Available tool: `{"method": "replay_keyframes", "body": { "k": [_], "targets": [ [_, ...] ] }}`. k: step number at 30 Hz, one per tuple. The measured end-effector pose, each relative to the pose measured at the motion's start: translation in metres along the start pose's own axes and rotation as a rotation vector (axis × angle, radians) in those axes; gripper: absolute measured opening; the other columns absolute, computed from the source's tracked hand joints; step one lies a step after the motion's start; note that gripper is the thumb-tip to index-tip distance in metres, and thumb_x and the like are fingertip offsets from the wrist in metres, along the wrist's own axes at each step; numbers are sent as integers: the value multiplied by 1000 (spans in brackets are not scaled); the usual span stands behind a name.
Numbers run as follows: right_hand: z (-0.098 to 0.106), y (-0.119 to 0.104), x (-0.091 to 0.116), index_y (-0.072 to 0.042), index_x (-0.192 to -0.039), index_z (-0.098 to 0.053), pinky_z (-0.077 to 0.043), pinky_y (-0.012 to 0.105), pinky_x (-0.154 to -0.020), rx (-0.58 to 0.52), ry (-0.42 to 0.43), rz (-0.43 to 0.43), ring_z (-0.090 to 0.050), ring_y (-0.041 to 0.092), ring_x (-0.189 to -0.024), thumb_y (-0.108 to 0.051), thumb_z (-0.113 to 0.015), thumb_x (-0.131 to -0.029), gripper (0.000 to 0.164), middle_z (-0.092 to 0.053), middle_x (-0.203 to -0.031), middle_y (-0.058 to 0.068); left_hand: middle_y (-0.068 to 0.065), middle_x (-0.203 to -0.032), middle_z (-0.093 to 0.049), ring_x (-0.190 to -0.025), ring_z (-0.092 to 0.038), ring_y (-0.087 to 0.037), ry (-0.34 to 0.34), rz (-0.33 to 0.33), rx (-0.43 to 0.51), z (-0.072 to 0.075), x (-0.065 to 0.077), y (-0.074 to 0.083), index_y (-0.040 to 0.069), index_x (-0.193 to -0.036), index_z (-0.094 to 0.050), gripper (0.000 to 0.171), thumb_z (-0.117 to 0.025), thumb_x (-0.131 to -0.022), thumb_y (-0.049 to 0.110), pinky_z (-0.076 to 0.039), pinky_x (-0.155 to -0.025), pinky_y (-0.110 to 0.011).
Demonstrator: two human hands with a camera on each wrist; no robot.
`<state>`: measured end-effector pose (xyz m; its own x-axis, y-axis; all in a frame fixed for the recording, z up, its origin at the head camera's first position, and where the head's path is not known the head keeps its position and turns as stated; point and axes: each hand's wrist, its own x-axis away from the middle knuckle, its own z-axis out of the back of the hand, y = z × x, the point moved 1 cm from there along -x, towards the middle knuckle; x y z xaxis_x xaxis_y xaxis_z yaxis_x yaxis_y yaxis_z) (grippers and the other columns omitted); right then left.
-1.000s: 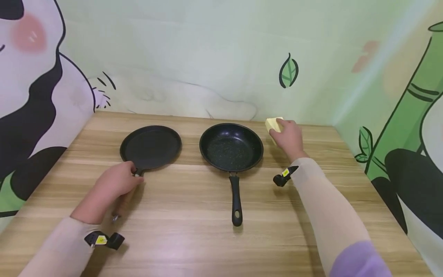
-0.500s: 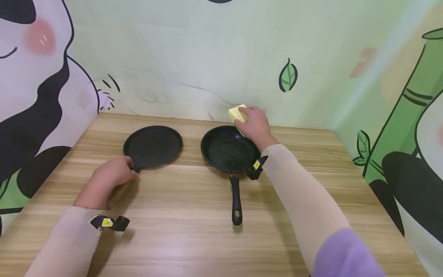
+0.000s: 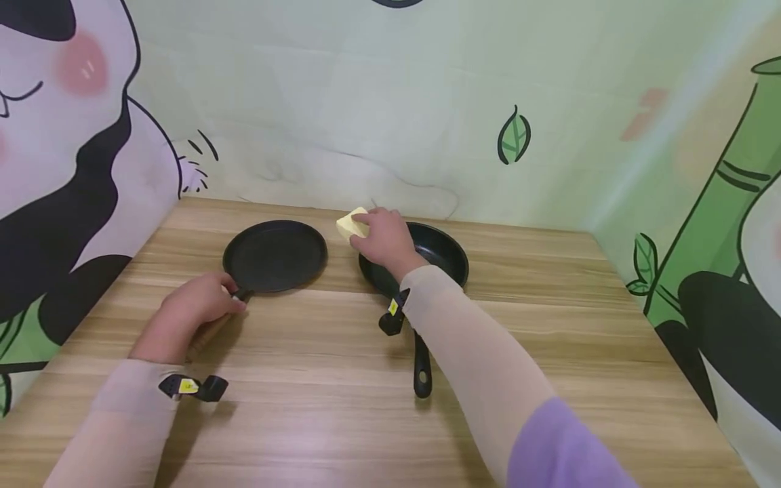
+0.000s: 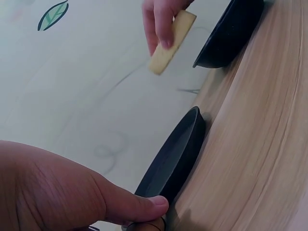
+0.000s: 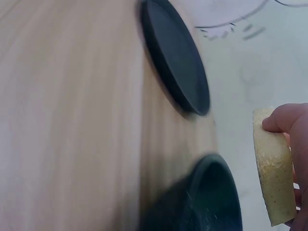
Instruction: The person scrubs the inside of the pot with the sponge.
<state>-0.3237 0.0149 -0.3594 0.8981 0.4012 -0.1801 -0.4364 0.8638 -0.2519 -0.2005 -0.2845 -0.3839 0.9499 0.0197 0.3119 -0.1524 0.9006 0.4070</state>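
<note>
My left hand (image 3: pixel 200 301) grips the handle (image 3: pixel 210 333) of a flat black crepe pan (image 3: pixel 277 254) on the left of the table. In the left wrist view the thumb lies along the top of that handle, near the pan's rim. My right hand (image 3: pixel 388 238) pinches a pale yellow sponge (image 3: pixel 350 226) between thumb and fingers. It is raised over the left part of a deeper black frying pan (image 3: pixel 444 252), hiding some of that pan. The right wrist view shows the sponge (image 5: pixel 273 166) held above table level, apart from both pans.
The wood-grain table (image 3: pixel 317 420) meets a wall (image 3: pixel 293 88) painted with cartoon pandas and bamboo at its back edge. The frying pan's black handle (image 3: pixel 422 366) points toward the near edge, under the right forearm. Both wrists carry small black cameras.
My right hand has carried the sponge leftward from the right of the frying pan, across it, toward the gap between the pans. The left hand keeps its grip on the crepe pan's handle.
</note>
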Motion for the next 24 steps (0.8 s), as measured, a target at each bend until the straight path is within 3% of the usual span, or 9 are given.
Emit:
{"method": "replay_keyframes", "body": {
  "k": [4, 9, 17, 21, 24],
  "targets": [
    [-14, -23, -2, -23, -137, -64, -39, 40, -109, 59, -34, 87, -54, 24, -130, -34, -61, -94, 45, -65, -135, 6, -19, -100, -64, -88, -56, -34, 1, 7, 16, 1, 1, -4, -2, -113, -60, 47, -74, -88, 34, -43, -72, -46],
    [-33, -48, -2, -28, -137, -64, -43, 41, -102, 107, -91, 176, -53, 28, -127, -37, -59, -97, 41, -57, -144, 7, -11, -82, -62, -75, -56, -28, -9, 16, 18, 2, 4, -6, 0, -95, -66, 38, -73, -88, 37, -42, -64, -40],
    [-58, -74, 0, -33, -134, -66, -37, 42, -98, 101, -178, 247, -46, 25, -127, -34, -58, -99, 36, -51, -150, 1, -9, -80, -62, -74, -56, -26, 15, -3, 7, 1, 2, -9, 1, -90, -68, 39, -73, -88, 39, -42, -63, -39],
    [-66, -84, 0, -35, -134, -66, -35, 45, -101, 156, -205, 314, -43, 25, -133, -32, -55, -100, 35, -49, -152, -1, -9, -76, -60, -72, -56, -26, 12, 34, 19, 3, 4, -11, 2, -89, -67, 38, -71, -89, 40, -41, -63, -40],
    [-70, -90, 1, -36, -133, -66, -36, 43, -99, 183, -199, 349, -44, 23, -128, -32, -53, -101, 35, -50, -152, -2, -8, -74, -58, -71, -55, -26, 47, 59, -4, 4, 4, -14, 4, -88, -66, 35, -70, -89, 39, -40, -63, -42]
  ]
}}
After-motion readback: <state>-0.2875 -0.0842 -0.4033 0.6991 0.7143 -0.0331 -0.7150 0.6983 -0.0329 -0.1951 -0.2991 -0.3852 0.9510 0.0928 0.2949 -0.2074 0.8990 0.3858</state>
